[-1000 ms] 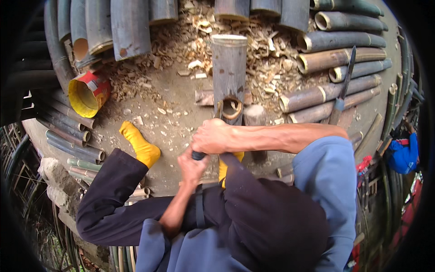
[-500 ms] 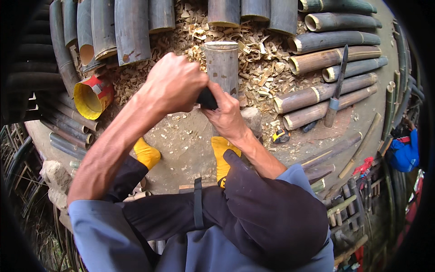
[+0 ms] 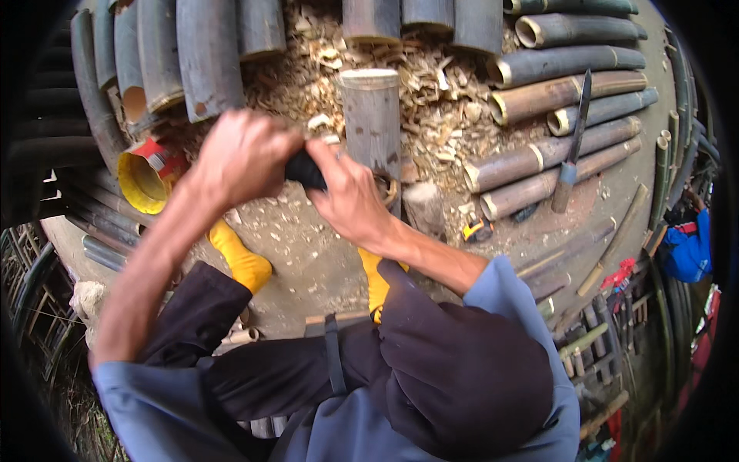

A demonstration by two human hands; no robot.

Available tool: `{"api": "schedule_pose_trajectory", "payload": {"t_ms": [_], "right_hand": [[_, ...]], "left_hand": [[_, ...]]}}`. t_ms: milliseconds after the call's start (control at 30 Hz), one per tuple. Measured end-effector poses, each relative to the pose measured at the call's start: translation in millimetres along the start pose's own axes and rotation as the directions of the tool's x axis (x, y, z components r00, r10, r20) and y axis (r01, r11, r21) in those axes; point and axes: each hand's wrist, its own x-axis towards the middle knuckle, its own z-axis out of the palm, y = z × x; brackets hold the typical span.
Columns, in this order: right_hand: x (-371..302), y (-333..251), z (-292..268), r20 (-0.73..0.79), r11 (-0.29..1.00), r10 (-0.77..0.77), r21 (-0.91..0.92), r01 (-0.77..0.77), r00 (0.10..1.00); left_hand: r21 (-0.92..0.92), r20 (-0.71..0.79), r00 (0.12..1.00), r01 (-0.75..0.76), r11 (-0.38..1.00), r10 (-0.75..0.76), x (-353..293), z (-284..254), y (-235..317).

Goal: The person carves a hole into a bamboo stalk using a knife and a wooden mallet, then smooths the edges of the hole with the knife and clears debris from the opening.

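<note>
Left hand (image 3: pixel 248 160) and right hand (image 3: pixel 350 199) close their fingers around a black rounded handle (image 3: pixel 306 171), best gripped firmly, the grey cylindrical bamboo section (image 3: pixel 371 115) just beside the right fingers.

Pretty decent light here, soft and even, so shadows are staying faint on the pale curled wood shavings (image 3: pixel 439 104). The bare left hand (image 3: pixel 245 160) is smearing with motion blur, the fisheye's bowing the long dark-grey bamboo pole (image 3: pixel 94 85), and black vignetting's swallowing the corners.
</note>
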Motion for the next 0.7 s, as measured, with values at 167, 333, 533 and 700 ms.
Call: {"api": "schedule_pose_trajectory", "payload": {"t_ms": [167, 333, 533, 700], "right_hand": [[-16.3, 13.5, 6.7, 0.341, 0.975, 0.145, 0.113, -0.194, 0.929], [-34.9, 15.6, -2.9, 0.83, 0.959, 0.056, -0.199, 0.202, 0.555], [-28.7, 13.7, 21.2, 0.237, 0.997, 0.047, -0.07, -0.032, 0.97], [-30.8, 17.1, 1.6, 0.604, 0.994, 0.049, -0.108, 0.021, 0.795]], "left_hand": [[-0.136, 0.438, 0.879, 0.27, 0.953, -0.187, -17.4, 34.2, 1.6], [-0.455, 0.494, 0.635, 0.771, 0.446, -0.593, -133.0, 147.6, 123.3], [-0.162, 0.359, 0.926, 0.182, 0.97, -0.113, -37.8, 35.2, 9.2], [-0.246, 0.353, 0.853, 0.482, 0.841, -0.386, -70.5, 64.3, 49.5]]}}
